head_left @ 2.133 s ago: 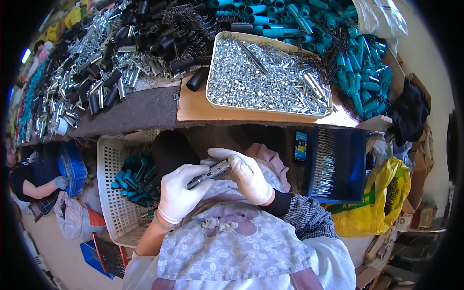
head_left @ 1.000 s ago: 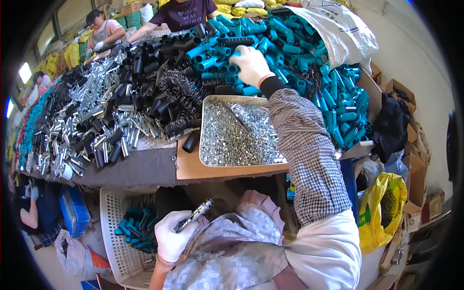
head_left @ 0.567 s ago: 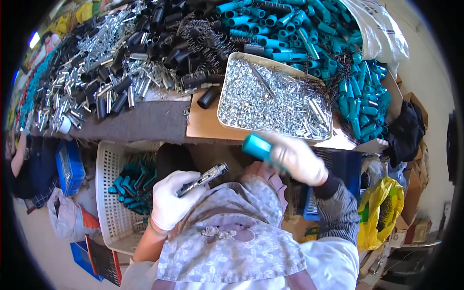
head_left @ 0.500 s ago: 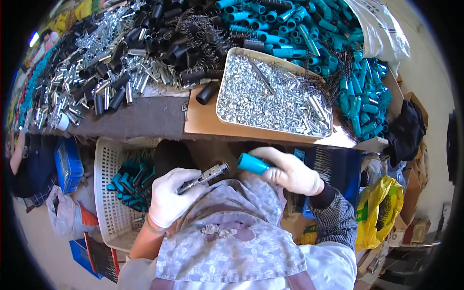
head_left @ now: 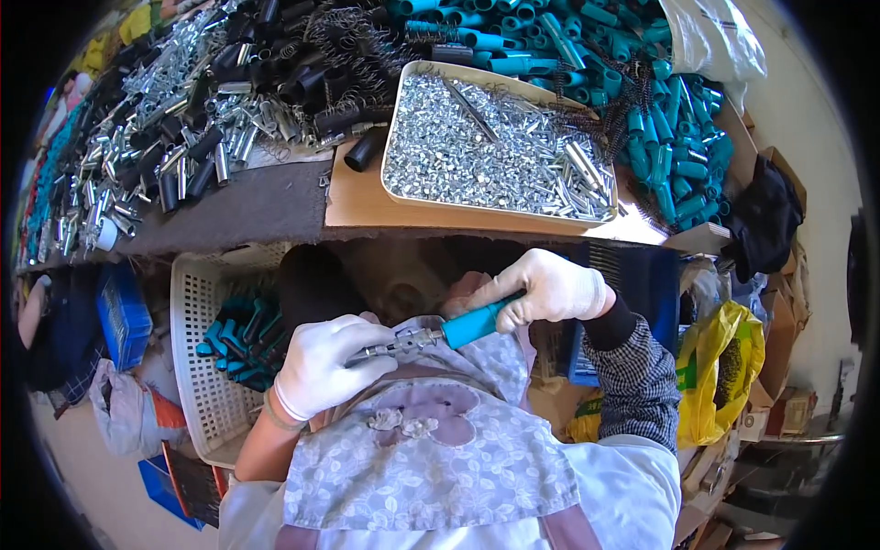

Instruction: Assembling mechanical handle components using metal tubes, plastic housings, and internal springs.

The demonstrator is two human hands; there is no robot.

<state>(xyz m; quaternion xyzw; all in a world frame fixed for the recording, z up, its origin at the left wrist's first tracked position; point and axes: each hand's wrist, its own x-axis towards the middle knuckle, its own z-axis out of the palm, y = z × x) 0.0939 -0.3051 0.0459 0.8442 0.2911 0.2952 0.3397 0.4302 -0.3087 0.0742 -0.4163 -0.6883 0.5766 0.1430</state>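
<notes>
Over my lap, my left hand (head_left: 332,363), in a white glove, is closed around a metal rod-shaped mechanism (head_left: 408,343); its far end points right. My right hand (head_left: 553,290), gloved too, grips a teal plastic handle sleeve (head_left: 471,324). The sleeve's open end meets the tip of the metal mechanism, and the two lie nearly in one line. Whether the tip sits inside the sleeve I cannot tell. The part of the mechanism inside my left palm is hidden.
A shallow tray (head_left: 495,213) of small metal bits stands at the table edge. Behind it lie heaps of teal sleeves (head_left: 587,46), black tubes and springs. Below left, a white plastic basket (head_left: 194,339) holds teal-and-black pieces. A yellow bag (head_left: 729,367) hangs at the right.
The gap between the metal mechanism and the teal sleeve has closed; they now meet. My right hand has turned over the sleeve's rear end. The whole view has shifted slightly.
</notes>
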